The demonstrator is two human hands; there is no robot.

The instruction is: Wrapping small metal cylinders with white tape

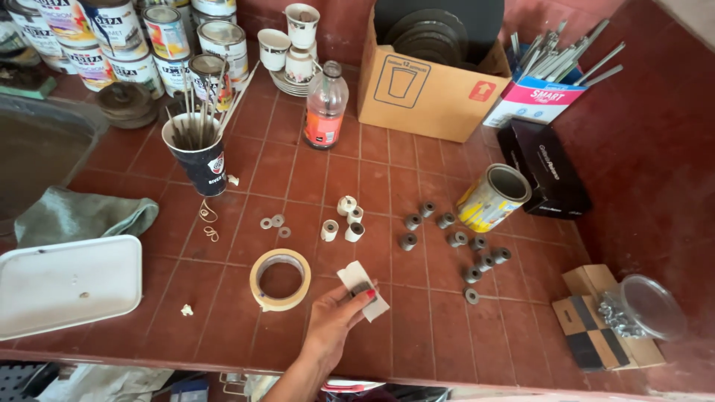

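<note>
Near edge, centre: one hand (337, 316), which side I cannot tell, fingers pinching one strip of pale tape (363, 289) around a small grey roller (360, 286) just off the tiled counter (417, 327); the other hand is out of sight. The light pinch could let the roller drop and roll off the near edge, or the loose tape end stick to itself. Beyond: one masking tape roll (280, 279), four wrapped white rollers (342, 219), about eleven bare grey rollers (454, 238), three washers (274, 222), one tilted tin (493, 197).
</note>
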